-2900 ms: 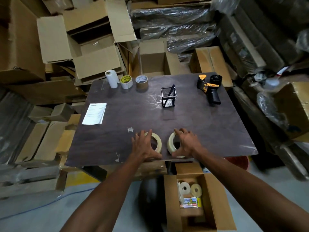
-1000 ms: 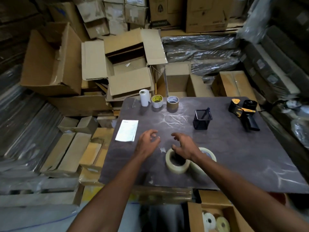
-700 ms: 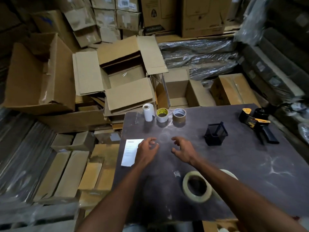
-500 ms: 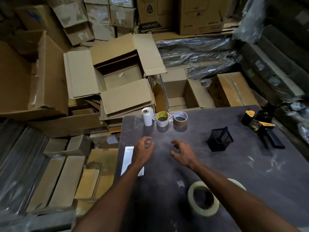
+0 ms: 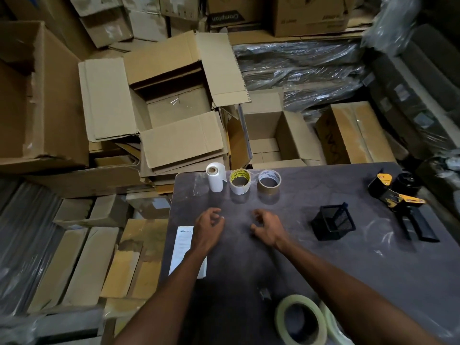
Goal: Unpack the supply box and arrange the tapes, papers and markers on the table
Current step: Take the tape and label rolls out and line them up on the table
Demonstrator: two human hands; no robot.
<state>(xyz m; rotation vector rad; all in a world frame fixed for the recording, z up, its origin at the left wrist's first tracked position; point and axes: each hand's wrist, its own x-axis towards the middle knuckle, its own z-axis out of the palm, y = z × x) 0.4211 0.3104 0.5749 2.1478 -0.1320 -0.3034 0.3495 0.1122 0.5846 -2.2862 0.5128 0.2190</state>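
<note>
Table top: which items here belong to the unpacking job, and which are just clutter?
Job: white paper roll, yellow-core tape, brown tape, two pale tape rolls, printed sheet, mesh holder.
Lying about: tape dispenser, empty cartons.

A dark, scuffed rectangular tabletop point(image 5: 348, 270) stood amid dim light. Behind it lay large open brown cardboard cartons point(image 5: 171, 108), flattened cardboard sheets point(image 5: 74, 265) at left, and what seemed plastic-wrapped dark bundles point(image 5: 298, 68) at right.
</note>
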